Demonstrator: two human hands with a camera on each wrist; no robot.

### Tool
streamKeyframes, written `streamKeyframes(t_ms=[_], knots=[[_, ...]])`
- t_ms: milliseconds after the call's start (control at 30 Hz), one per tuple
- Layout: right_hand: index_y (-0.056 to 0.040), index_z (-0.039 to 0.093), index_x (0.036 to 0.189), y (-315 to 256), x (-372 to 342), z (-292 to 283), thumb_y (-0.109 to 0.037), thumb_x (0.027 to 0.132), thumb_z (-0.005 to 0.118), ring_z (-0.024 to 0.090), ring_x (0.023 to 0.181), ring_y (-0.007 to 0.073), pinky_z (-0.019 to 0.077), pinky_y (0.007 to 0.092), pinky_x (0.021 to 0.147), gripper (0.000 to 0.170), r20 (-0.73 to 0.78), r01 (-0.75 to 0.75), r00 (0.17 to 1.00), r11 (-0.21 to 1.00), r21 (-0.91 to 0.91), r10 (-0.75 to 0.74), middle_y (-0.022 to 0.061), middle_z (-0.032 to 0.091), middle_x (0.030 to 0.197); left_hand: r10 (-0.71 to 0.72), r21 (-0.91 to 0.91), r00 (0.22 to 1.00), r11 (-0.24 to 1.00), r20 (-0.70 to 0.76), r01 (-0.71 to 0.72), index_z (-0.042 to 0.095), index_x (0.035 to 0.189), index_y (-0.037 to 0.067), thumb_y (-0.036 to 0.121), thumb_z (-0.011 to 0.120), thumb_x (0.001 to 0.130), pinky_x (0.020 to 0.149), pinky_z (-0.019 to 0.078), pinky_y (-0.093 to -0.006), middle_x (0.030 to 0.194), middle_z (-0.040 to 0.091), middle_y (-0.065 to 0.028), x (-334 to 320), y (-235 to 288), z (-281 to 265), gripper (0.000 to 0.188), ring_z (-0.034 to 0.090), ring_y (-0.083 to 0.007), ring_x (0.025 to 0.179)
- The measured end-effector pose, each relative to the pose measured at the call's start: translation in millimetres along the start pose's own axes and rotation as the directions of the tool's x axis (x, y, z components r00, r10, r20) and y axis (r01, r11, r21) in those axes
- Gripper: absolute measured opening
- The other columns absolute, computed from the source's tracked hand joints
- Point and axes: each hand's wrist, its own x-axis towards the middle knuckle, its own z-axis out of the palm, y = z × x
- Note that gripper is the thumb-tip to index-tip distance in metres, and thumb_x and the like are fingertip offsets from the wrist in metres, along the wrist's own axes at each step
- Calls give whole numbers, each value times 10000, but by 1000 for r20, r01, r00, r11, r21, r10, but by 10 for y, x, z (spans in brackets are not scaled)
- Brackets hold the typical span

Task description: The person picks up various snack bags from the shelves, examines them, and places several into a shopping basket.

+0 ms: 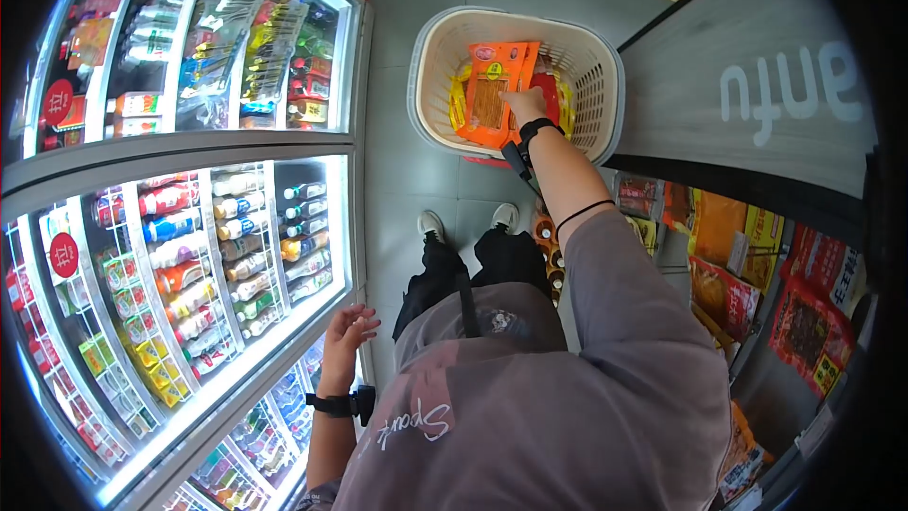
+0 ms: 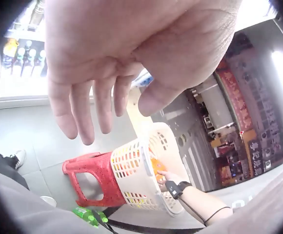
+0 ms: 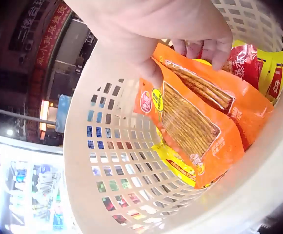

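My right hand reaches into a cream plastic basket and pinches the upper edges of two overlapping orange snack packets. Through the clear windows of the packets, brown strips show. In the right wrist view the thumb lies at the front packet's top edge, with the fingertips over the packet behind. Yellow and red packets lie around them in the basket. My left hand hangs beside the drinks fridge, fingers loosely bent, holding nothing; in the left wrist view its palm fills the upper part.
The basket stands on a red stool. Lit fridges with bottles and cartons line the left side. On the right, a shelf holds packaged snacks below a grey lettered panel. Bottles stand near my feet.
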Motion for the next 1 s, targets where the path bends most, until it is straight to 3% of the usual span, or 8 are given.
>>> streamKeyframes(t_ms=[133, 200, 300, 467, 533, 633, 733, 1000], knots=[[-53, 498, 1211, -77, -94, 96, -301, 750, 762, 564, 1126, 347, 421, 519, 982, 586, 46, 105, 994, 992, -75, -102, 138, 559, 1237, -36, -14, 999, 999, -30, 36, 504, 1187, 32, 155, 510, 943, 839, 495, -323, 1151, 596, -122, -56, -25, 11, 273, 621, -221, 1022], [-30, 523, 1165, -172, -333, 71, -224, 805, 683, 588, 1066, 350, 435, 517, 957, 440, -170, 213, 944, 918, -335, -281, 134, 553, 1207, -38, -7, 999, 999, -3, 38, 495, 1221, 4, 146, 495, 946, 846, 468, -317, 1161, 599, -117, -62, -5, 35, 310, 622, -212, 1018], [0, 536, 1131, -214, -385, 87, -157, 823, 620, 607, 1004, 366, 478, 462, 914, 356, -208, 308, 845, 766, -565, -493, 157, 554, 1160, -37, 11, 999, 999, 7, 37, 492, 1228, 2, 142, 495, 948, 848, 469, -318, 1165, 598, -116, -66, 54, 41, 313, 622, -211, 1018], [-6, 536, 1154, -282, -341, 181, -140, 805, 632, 580, 1070, 391, 474, 428, 929, 386, -35, 433, 889, 864, -259, -456, 214, 553, 1206, -46, 20, 999, 999, 10, 46, 491, 1231, 4, 132, 502, 947, 853, 470, -319, 1165, 600, -113, -2, 94, 27, 311, 622, -204, 1016], [24, 465, 1226, -197, -251, 265, -215, 715, 767, 571, 1111, 372, 489, 399, 908, 640, 94, 291, 954, 956, -46, -286, 246, 544, 1238, -51, 28, 999, 998, 11, 50, 494, 1227, 7, 129, 505, 946, 853, 470, -319, 1162, 602, -107, 2, 115, 44, 307, 622, -202, 1016], [44, 484, 1215, 165, 269, 678, -283, 691, 800, 593, 1089, 362, 493, 389, 901, 694, 14, 282, 958, 925, -256, -288, 243, 590, 1187, -60, 25, 998, 998, 11, 60, 496, 1222, 8, 132, 516, 943, 849, 470, -317, 1159, 603, -110, -14, 126, 50, 306, 622, -205, 1016], [51, 543, 1165, 42, 66, 333, -240, 720, 770, 616, 1049, 349, 500, 392, 887, 578, 206, 294, 947, 925, -239, -247, 224, 631, 1119, -70, 21, 997, 997, 13, 70, 496, 1218, 7, 131, 520, 937, 846, 471, -318, 1159, 603, -111, -29, 85, 12, 308, 619, -206, 1019], [-32, 618, 1116, -101, -80, -4, -191, 807, 654, 608, 1025, 376, 487, 409, 856, 349, 186, 439, 893, 884, -160, -410, 215, 647, 1064, -24, 97, 995, 995, 98, 15, 501, 1203, 29, 162, 502, 949, 849, 485, -334, 1168, 595, -125, 123, 185, -106, 287, 617, -230, 1037]])
